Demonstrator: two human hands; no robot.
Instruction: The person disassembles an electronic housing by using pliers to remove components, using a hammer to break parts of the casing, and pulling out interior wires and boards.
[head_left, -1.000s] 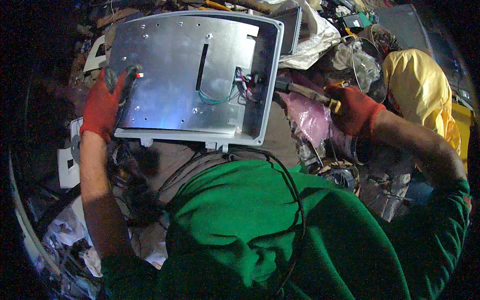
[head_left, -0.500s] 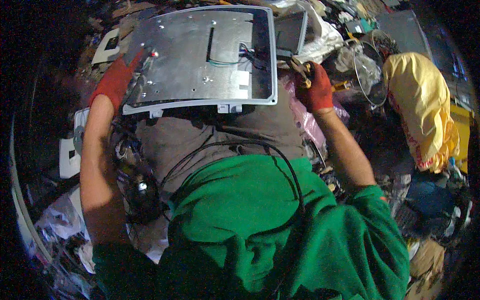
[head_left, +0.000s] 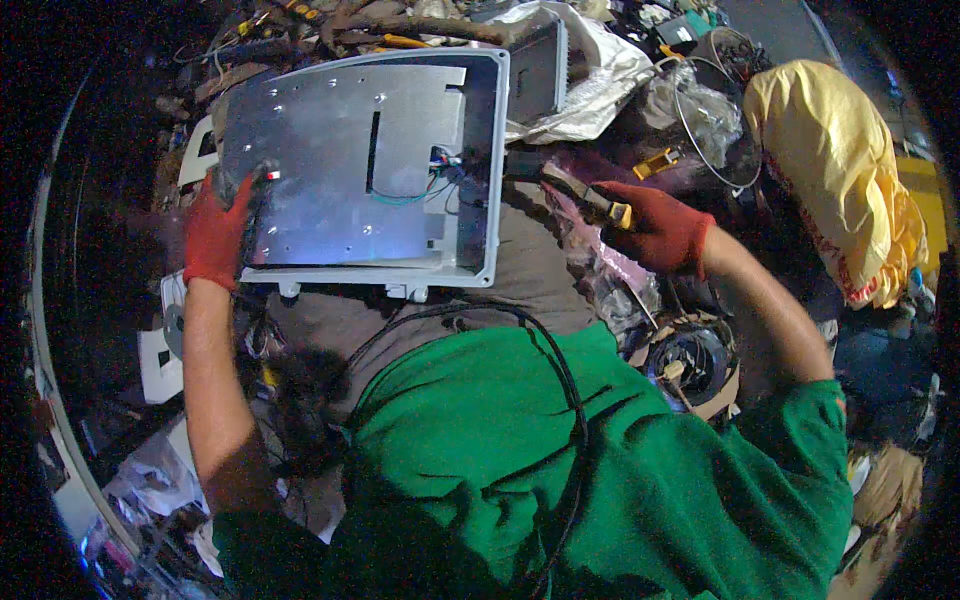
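Observation:
A shallow grey plastic enclosure [head_left: 498, 160] with a flat metal plate [head_left: 310, 140] inside rests over my lap. My left hand [head_left: 213, 240], in a red glove with dark fingers, grips its left edge, the fingertips lying over the plate. Thin coloured wires [head_left: 440, 170] come through a cutout at the plate's right side. To the right of the enclosure, my gloved right hand [head_left: 660, 228] is closed round yellow-handled pliers [head_left: 619, 213]. Their jaws point left toward the enclosure's right wall, where a dark part makes the contact hard to see.
Mixed scrap surrounds me. A white sack [head_left: 600, 95] and a grey panel [head_left: 538, 70] lie beyond the enclosure. At right are a full yellow sack [head_left: 825, 170], a yellow tool [head_left: 657, 163] and a coil of black cable [head_left: 690, 360]. A black cable [head_left: 572, 400] hangs across my green shirt.
The enclosure sits lower and further left in view. My right hand has swung out to the right and turned, so the pliers now point left. My left hand keeps its grip on the edge.

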